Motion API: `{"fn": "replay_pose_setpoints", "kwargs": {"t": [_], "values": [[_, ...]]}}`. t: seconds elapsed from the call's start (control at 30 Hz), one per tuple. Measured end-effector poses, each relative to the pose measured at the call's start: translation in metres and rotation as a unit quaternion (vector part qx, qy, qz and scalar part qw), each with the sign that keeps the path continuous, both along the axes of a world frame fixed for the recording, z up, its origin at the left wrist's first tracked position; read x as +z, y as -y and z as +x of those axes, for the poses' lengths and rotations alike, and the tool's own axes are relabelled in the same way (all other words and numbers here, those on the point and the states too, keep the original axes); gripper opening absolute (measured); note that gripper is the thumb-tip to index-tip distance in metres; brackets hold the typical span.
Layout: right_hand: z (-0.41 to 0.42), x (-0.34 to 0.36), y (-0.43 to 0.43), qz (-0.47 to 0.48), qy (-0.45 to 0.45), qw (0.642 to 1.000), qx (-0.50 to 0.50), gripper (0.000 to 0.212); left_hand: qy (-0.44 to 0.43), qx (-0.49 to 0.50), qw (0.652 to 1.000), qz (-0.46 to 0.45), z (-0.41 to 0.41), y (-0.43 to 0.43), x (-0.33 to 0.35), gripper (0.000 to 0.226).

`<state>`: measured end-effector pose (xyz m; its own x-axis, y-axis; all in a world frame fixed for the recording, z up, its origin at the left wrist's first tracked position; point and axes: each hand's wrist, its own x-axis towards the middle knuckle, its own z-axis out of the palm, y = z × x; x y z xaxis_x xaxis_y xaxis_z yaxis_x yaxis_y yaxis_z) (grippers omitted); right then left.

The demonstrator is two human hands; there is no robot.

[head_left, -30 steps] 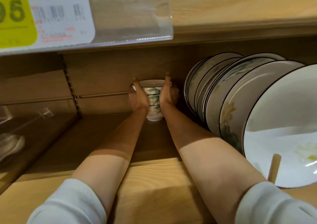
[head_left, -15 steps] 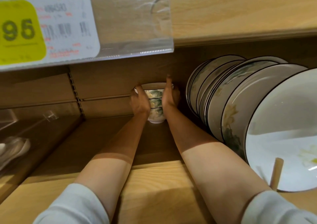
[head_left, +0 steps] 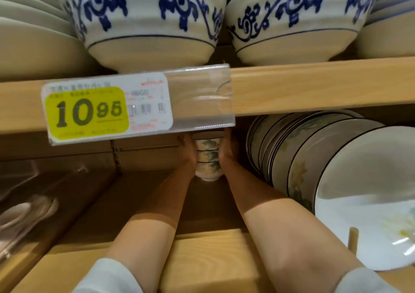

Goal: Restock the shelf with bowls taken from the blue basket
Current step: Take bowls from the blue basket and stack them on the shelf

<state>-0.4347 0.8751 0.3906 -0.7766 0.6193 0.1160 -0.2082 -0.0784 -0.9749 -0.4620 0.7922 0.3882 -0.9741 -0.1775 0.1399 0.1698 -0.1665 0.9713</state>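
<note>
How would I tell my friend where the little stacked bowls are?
Find the yellow price tag on the shelf edge. Below it, far back, is a stack of small bowls left of the plates. It's little, green-leafed and upright; the plates lean on edge.

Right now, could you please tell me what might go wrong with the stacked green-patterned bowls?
The stack of small white green-flowered ceramic bowls is only squeezed between the left hand and right hand, so it could slip. The right forearm runs beside dark-rimmed white plates standing on edge; a nudge might tip them.
</note>
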Motion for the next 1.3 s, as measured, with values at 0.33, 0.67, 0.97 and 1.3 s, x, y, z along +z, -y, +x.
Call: {"fn": "replay_pose_setpoints", "kwargs": {"t": [0.33, 0.67, 0.97, 1.3], "values": [[0.073, 0.018, 0.022, 0.066, 0.009, 0.997, -0.032, 0.049, 0.005, -0.078, 0.997, 0.027, 0.122, 0.044, 0.018, 0.054], [0.197, 0.018, 0.066, -0.050, 0.020, 0.995, 0.080, 0.043, 0.054, -0.048, 0.994, -0.087, 0.233, 0.111, 0.012, 0.045], [0.320, -0.033, 0.106, -0.064, -0.042, 0.971, 0.226, 0.016, 0.009, -0.017, 0.999, -0.047, 0.378, 0.184, -0.035, 0.034], [0.382, -0.144, 0.202, -0.086, 0.104, 0.848, 0.512, 0.023, 0.114, 0.255, 0.960, 0.015, 0.541, 0.271, -0.125, 0.030]]}}
